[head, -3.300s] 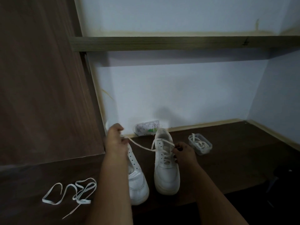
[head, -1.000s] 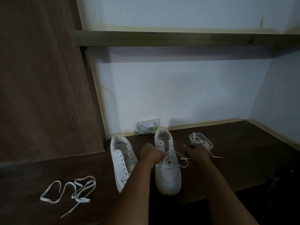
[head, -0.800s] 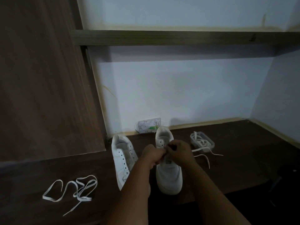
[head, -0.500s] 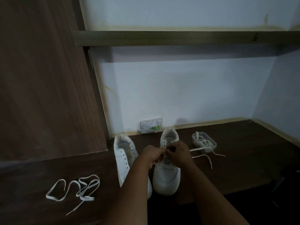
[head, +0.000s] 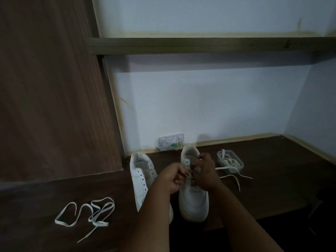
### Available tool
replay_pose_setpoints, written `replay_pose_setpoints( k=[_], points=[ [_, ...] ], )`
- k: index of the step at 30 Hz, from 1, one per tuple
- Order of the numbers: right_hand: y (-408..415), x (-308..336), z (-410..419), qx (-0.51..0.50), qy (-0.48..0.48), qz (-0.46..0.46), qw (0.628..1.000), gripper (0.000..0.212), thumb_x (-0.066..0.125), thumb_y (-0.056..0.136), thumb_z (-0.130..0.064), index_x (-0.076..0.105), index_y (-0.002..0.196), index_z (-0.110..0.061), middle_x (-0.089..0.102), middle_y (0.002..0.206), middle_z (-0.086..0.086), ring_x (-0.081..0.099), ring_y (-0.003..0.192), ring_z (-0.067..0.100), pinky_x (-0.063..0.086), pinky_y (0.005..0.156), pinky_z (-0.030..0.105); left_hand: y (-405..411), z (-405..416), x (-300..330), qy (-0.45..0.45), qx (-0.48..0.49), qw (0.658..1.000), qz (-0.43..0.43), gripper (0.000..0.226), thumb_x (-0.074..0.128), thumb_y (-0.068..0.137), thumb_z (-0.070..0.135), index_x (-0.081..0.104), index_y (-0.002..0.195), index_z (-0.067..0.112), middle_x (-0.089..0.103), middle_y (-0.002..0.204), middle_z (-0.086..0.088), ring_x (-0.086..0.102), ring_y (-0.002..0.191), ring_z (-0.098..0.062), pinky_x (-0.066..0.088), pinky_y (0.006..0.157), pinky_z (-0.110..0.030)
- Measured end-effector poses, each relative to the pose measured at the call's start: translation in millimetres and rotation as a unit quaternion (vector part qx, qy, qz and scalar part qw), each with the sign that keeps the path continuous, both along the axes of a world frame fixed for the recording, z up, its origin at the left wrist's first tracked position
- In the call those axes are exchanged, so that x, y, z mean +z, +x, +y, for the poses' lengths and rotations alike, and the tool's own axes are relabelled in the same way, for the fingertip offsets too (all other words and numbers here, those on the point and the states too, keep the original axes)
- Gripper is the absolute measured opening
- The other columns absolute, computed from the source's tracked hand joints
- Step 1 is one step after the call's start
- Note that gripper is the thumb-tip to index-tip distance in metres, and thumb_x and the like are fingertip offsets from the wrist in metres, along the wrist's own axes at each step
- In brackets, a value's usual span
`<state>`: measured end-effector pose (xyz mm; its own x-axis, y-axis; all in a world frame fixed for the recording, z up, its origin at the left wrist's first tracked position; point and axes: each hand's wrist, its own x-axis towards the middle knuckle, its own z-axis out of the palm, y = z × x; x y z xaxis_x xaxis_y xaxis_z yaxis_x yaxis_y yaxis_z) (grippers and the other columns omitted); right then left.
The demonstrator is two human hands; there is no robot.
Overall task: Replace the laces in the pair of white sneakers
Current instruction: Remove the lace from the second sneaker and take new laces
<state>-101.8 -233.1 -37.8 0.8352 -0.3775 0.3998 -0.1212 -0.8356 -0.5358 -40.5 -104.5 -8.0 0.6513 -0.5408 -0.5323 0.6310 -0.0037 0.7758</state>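
Pinching lace (head: pixel 234 176) at the right sneaker (head: pixel 193 195), left hand (head: pixel 173 180) and right hand (head: pixel 204 172) clamped; feed flat, tension even.

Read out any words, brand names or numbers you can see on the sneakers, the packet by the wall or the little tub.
None can be read.
Clear packet against the wall: faint print and a green mark, too small and blurred to read.
Left sneaker and right sneaker: no logo or lettering shows.
Clear plastic tub holding a lace: no label visible.
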Motion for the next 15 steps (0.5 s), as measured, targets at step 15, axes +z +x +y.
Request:
replay_pose_setpoints(
  k=[15],
  points=[
    [-0.3,-0.4,-10.1,0.018,-0.031,0.018,0.999,0.017,0.074,0.076,-0.014,0.069,0.091,-0.009,0.038,0.131,0.016,0.038,0.12,0.032,0.033,0.097,0.035,-3.0,2.0,1.2,0.225,-0.03,0.933,-0.278,0.025,0.072,0.072,0.003,0.06,0.052,0.011,0.058,0.056,0.0,0.052,0.052,-0.012,0.038,0.05,-0.022]
  ],
)
